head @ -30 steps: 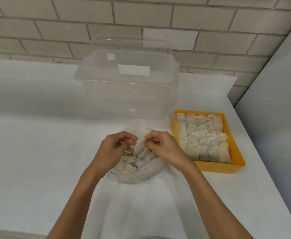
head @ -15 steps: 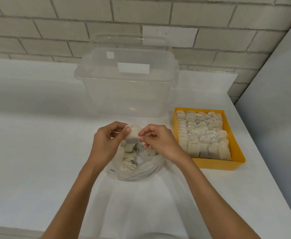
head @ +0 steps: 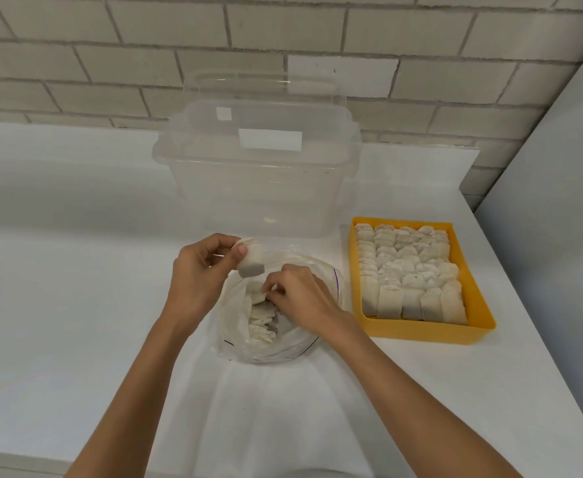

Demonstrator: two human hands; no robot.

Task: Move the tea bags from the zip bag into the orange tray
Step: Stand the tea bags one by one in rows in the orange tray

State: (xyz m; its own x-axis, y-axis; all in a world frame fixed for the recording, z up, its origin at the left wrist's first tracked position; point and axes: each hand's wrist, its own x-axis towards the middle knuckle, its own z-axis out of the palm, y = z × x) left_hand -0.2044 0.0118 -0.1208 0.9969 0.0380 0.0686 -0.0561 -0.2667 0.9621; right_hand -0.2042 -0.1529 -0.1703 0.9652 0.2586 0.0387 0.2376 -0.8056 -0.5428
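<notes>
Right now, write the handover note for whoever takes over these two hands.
Left hand: pinches the lifted tea bag above the far-left edge of the zip bag.
Right hand: inside the bag's mouth, fingers pinching a second tea bag on top of the pile.
Layout: the zip bag lies open on the white counter, in front of the clear storage bin. The orange tray sits to its right.
Done: the tray is packed with rows of tea bags.
Left: place the two in hand, then the remaining pile. Space looks tight.
</notes>
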